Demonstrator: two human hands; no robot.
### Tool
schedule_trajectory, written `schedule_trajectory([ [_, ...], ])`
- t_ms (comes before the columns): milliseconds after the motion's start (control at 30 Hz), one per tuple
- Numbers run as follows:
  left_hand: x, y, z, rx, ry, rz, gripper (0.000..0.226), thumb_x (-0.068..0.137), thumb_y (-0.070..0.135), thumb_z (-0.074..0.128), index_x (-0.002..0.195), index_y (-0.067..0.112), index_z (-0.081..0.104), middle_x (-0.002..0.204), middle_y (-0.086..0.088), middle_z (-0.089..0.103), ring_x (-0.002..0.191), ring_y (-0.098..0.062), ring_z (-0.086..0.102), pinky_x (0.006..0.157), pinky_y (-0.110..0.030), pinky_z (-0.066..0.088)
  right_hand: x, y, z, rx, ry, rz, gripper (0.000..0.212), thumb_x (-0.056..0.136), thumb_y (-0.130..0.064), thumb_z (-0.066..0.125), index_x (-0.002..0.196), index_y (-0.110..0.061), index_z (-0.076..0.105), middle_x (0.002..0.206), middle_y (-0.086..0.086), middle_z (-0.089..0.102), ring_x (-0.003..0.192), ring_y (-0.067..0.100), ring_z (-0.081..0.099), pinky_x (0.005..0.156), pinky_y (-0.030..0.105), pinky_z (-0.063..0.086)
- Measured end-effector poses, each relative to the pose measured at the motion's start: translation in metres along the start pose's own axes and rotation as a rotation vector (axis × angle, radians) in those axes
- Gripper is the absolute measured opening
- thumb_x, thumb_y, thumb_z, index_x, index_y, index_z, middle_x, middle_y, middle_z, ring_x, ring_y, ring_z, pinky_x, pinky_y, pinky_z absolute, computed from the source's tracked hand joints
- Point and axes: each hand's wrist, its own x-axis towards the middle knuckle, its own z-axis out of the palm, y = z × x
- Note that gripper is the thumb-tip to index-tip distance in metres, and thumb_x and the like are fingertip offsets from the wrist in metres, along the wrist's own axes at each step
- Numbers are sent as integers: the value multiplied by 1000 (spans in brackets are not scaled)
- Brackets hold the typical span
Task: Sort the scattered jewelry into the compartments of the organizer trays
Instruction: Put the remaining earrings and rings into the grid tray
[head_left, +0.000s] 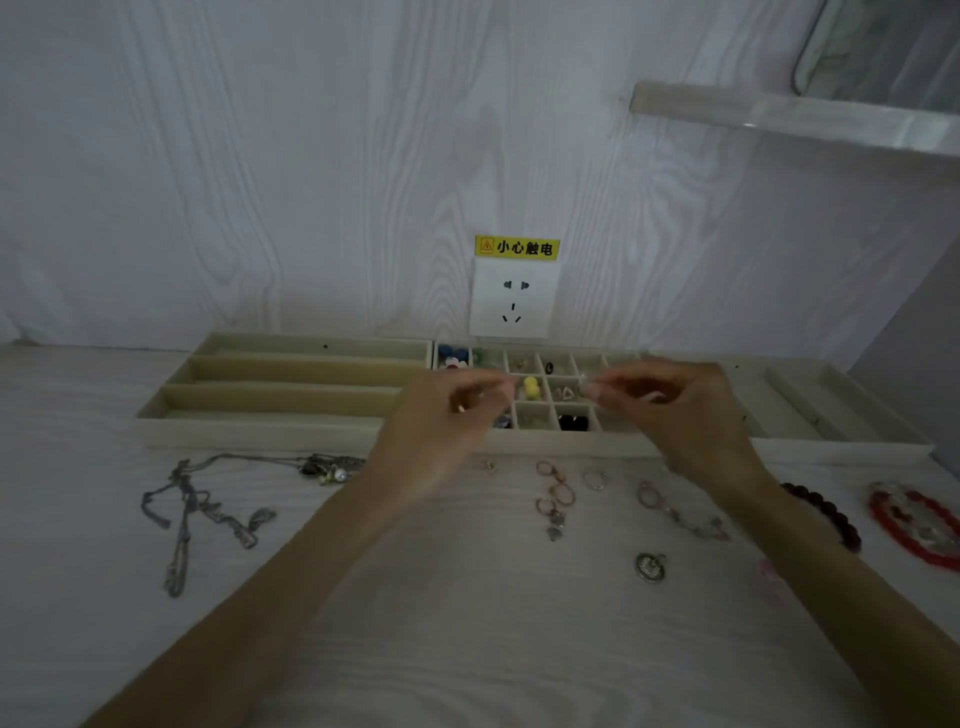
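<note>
Pendant (650, 566) nearest; hands (550, 410) above tray (519, 444), seemingly pinching small item, blurred.

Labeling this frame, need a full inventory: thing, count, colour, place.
long tray: 1, beige, back left
grid tray: 1, beige, centre, small pieces in several cells
right tray: 1, beige, back right
chains: tangled, silver, left of table
rings: several, rose gold, centre
pendant: 1, silver, front
bead bracelet: 1, dark red, right
red bracelet: 1, far right
socket: 1, white, wall
left hand: fingers curled, over grid tray
right hand: pinching something small, unclear
</note>
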Motion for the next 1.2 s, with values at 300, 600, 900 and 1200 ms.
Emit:
schedule_trajectory([
  [300, 15, -39, -26, 593, 219, 17, 24, 90, 26, 52, 111, 24, 64, 100, 1, 62, 89, -21, 58, 73, -35, 50, 92, 37, 4, -618, -234, 31, 8, 75, -28, 76, 83, -24, 75, 71, -2, 66, 64, 8, 56, 63, 27, 44],
  [600, 15, -38, -28, 564, 229, 32, 25, 91, 25, 51, 114, 26, 63, 100, 6, 63, 90, -15, 57, 69, -27, 40, 102, 48, 23, -754, -274, 80, 10, 77, -30, 75, 85, -24, 75, 83, -4, 65, 82, 15, 60, 64, 25, 39],
  [900, 16, -37, -30, 535, 272, 51, 23, 92, 22, 51, 108, 26, 67, 98, 9, 66, 84, -9, 56, 69, -26, 44, 106, 52, 20, -735, -285, 110, 13, 77, -31, 75, 89, -26, 76, 87, -2, 70, 84, 16, 62, 68, 29, 45],
  [1200, 20, -38, -40, 521, 337, 4, 23, 94, 24, 50, 110, 28, 65, 102, 7, 65, 86, -12, 59, 68, -24, 39, 104, 52, 15, -666, -300, 116, 14, 75, -35, 76, 87, -28, 76, 81, -8, 69, 80, 9, 61, 71, 28, 47],
])
